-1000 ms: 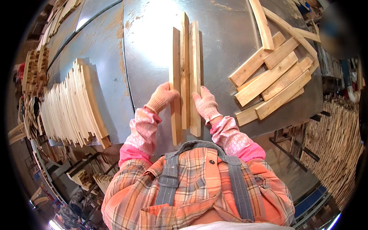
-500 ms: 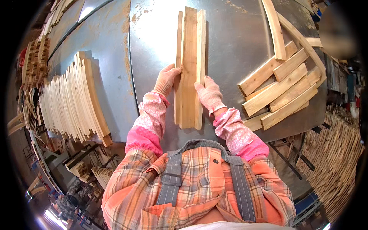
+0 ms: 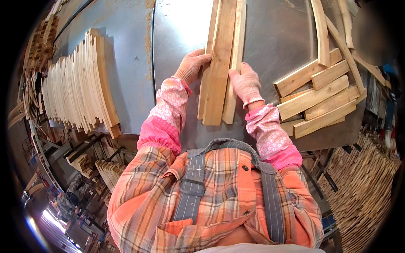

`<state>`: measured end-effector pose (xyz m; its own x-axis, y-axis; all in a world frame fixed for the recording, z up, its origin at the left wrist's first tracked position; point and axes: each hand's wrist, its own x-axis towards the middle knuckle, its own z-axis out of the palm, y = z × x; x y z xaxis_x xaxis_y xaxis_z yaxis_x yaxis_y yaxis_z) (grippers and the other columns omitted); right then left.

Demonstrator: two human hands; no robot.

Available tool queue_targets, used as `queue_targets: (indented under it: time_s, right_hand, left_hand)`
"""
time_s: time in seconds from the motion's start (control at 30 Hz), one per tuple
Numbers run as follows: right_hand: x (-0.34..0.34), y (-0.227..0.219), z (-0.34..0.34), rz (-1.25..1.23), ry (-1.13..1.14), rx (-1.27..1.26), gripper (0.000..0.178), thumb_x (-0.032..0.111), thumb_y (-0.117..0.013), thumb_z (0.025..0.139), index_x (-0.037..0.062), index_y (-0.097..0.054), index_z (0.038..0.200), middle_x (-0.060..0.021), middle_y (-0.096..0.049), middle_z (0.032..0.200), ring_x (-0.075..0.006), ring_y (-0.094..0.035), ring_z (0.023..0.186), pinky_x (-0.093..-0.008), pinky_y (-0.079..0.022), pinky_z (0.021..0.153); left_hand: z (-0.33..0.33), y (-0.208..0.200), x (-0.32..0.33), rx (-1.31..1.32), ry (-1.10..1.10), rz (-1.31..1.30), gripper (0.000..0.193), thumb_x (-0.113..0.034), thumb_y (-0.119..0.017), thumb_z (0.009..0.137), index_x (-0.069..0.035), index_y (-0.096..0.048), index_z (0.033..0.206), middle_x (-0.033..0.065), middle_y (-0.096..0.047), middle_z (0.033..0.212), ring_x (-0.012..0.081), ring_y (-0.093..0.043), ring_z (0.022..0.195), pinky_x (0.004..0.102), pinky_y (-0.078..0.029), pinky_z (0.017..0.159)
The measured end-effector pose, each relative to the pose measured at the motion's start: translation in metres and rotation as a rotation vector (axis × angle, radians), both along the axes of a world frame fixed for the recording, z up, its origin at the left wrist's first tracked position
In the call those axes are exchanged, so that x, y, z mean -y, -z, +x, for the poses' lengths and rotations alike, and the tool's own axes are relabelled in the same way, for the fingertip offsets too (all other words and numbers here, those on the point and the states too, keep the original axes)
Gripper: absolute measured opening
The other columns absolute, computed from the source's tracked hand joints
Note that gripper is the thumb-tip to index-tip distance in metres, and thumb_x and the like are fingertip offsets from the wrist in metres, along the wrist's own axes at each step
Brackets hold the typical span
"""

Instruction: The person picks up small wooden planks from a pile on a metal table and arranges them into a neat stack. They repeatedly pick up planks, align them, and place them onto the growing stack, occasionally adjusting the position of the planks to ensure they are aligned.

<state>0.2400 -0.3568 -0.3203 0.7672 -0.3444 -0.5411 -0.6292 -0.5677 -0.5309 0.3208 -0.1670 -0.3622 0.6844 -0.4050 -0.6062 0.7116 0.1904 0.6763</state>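
Note:
Three lengths of wood lie side by side on the metal tabletop [image 3: 270, 38], pointing away from me. The wide middle board [image 3: 221, 63] has a narrower strip on either side: a left strip [image 3: 204, 95] and a right strip [image 3: 231, 95]. My left hand [image 3: 194, 64], in a pale knit glove, grips the left strip's outer side, fingertips at the middle board's edge. Opposite it, my gloved right hand [image 3: 246, 83] is closed against the right strip, its thumb along the top. Its fingers are partly hidden. The boards' far ends run out of view.
On the left stands a tight row of thin wooden slats [image 3: 78, 84]. Short wood blocks [image 3: 314, 98] lie in a loose pile on the right, with long curved pieces [image 3: 321, 33] beyond. Stacked sticks [image 3: 354, 189] fill the floor at lower right.
The three boards now sit higher in the view and lean slightly rightward at their far ends. Both hands have gone with them, still at their sides. The whole view has shifted too.

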Motion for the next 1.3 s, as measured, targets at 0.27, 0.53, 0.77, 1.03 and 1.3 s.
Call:
queue_targets:
  time_s: [0.27, 0.53, 0.77, 1.03, 1.3]
  right_hand:
    - [0.048, 0.007, -0.009, -0.040, 0.041, -0.019, 0.041, 0.032, -0.059, 0.092, 0.0101, -0.067, 0.126, -0.0227, -0.072, 0.115, -0.0399, -0.069, 0.108, -0.0471, -0.054, 0.094]
    - [0.047, -0.018, -0.025, 0.068, 0.165, 0.070, 0.041, 0.031, -0.062, 0.092, 0.0105, -0.069, 0.127, -0.0189, -0.075, 0.110, -0.0354, -0.072, 0.104, -0.0430, -0.053, 0.093]
    - [-0.045, -0.058, -0.038, 0.006, -0.014, 0.266, 0.041, 0.025, -0.070, 0.091, 0.0035, -0.064, 0.125, -0.0222, -0.072, 0.112, -0.0403, -0.071, 0.101, -0.0470, -0.056, 0.091]
    - [-0.115, -0.027, -0.018, -0.023, -0.583, 0.155, 0.059, 0.036, -0.068, 0.092, 0.0009, -0.055, 0.139, -0.0265, -0.062, 0.133, -0.0421, -0.059, 0.124, -0.0488, -0.048, 0.105]
    - [-0.085, 0.011, -0.009, -0.495, -0.329, -0.097, 0.111, 0.055, -0.085, 0.077, -0.0021, -0.032, 0.155, -0.0238, -0.046, 0.152, -0.0363, -0.053, 0.136, -0.0437, -0.049, 0.109]
  left_hand:
    - [-0.022, -0.042, 0.009, 0.155, 0.056, 0.345, 0.052, -0.012, -0.075, 0.089, 0.002, -0.063, 0.137, 0.0101, -0.074, 0.115, 0.0171, -0.069, 0.102, 0.0325, -0.056, 0.091]
    - [-0.032, -0.031, -0.010, 0.090, -0.029, 0.207, 0.051, -0.011, -0.072, 0.089, 0.003, -0.063, 0.137, 0.0077, -0.074, 0.110, 0.0156, -0.069, 0.094, 0.0311, -0.057, 0.085]
    - [-0.039, -0.039, -0.032, 0.239, -0.227, 0.302, 0.054, -0.026, -0.076, 0.089, -0.001, -0.064, 0.134, 0.0111, -0.075, 0.111, 0.0189, -0.071, 0.097, 0.0313, -0.056, 0.087]
    - [-0.045, -0.045, -0.089, 0.166, -0.100, 0.650, 0.054, -0.026, -0.066, 0.087, -0.009, -0.059, 0.137, 0.0234, -0.069, 0.124, 0.0363, -0.068, 0.115, 0.0433, -0.052, 0.100]
    - [0.004, -0.062, -0.252, 0.365, 0.111, 1.676, 0.066, -0.029, -0.070, 0.085, -0.009, -0.051, 0.146, 0.0233, -0.065, 0.129, 0.0415, -0.065, 0.119, 0.0485, -0.053, 0.100]
